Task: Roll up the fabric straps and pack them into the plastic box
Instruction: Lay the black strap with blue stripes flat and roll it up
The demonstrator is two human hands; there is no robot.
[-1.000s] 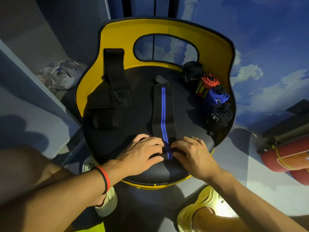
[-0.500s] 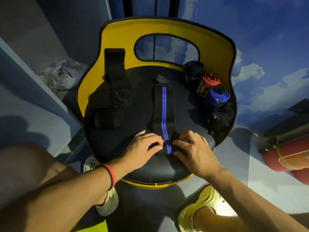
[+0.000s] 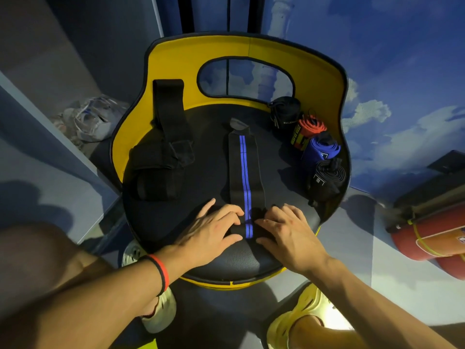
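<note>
Both hands [image 3: 247, 231] over strap [image 3: 244, 170] near end, roll hidden.

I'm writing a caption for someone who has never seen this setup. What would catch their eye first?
Probably the yellow-backed chair filling the middle of the view, with a black strap with a blue stripe laid lengthwise on its black seat. The left hand and right hand press on the strap's near end. Along the seat's right edge sit four rolled straps.
</note>
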